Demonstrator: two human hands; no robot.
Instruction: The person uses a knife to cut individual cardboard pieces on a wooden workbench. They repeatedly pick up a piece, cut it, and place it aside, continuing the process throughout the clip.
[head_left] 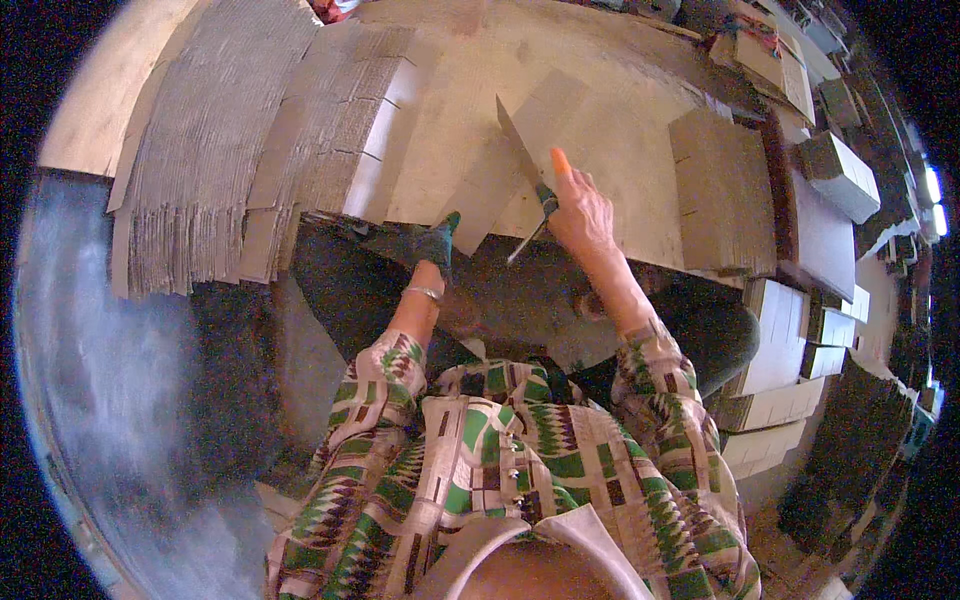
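Right hand (580,215) grips a knife (522,150) over a cardboard sheet (540,160); gloved left hand (436,245), fingers hidden, steadies it. A slipping blade could nick that hand.

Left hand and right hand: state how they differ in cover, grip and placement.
The left hand wears a dark green glove; the right hand is bare except an orange cover on its forefinger. The right hand grips a long knife; the left hand holds no tool. The left hand sits at the board's near edge; the right hand lies over the cardboard sheet. Both reach over the same wooden board.
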